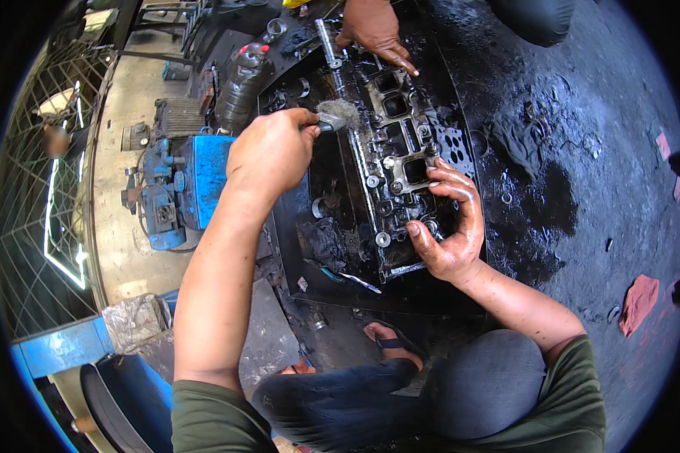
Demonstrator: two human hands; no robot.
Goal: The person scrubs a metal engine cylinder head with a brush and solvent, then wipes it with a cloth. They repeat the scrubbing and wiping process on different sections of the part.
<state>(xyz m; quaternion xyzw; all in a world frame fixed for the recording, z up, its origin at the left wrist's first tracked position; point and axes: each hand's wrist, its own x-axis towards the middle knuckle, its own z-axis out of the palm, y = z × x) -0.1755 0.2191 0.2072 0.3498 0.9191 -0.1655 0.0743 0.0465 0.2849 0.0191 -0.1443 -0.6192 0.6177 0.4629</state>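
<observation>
My left hand (273, 149) is closed round the handle of a brush (338, 115) with worn, grey bristles. Its bristles are against the long metal rail on the left side of an oily engine cylinder head (394, 167). On the right side of that part, my right hand (457, 226) grips its edge, fingers curved over the top and thumb lower down. Another person's hand (372, 32) rests on the far end of the cylinder head. Beneath everything lies a black, oil-covered tray (423, 303).
A toothbrush (360, 282) and a dark rag (322, 240) lie in the tray's near left part. Left of it stand a large plastic bottle (243, 84) and a blue machine (208, 180). A dark cloth (517, 137) and a red cloth (639, 304) lie on the oily floor at right.
</observation>
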